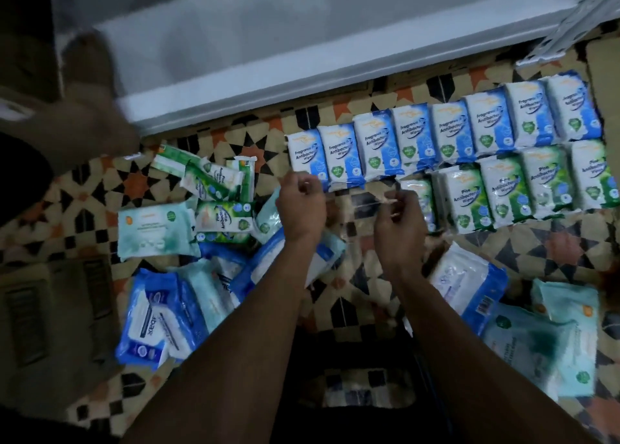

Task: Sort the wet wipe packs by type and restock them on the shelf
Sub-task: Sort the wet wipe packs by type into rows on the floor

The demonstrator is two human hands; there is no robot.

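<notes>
just beyond both curled, seemingly empty hands (352,205) lies the blue pack row (443,131).

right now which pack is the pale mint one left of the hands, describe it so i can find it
Start at the white shelf edge, then drop to the loose pile on the tiled floor left of the left hand. The mint pack lies flat at the pile's left edge. It is pale and wide, unlike the green pine packs beside it.

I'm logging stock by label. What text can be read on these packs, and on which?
"Fragrance Free Antibacterial Wipes": blue packs, back row.
"Pine Antibacterial Wipes": green packs, front row, and a loose green pack at left.
"xeqA", upside down: large blue pack.
Brand logos, badges, pale teal packs: too blurred.
</notes>
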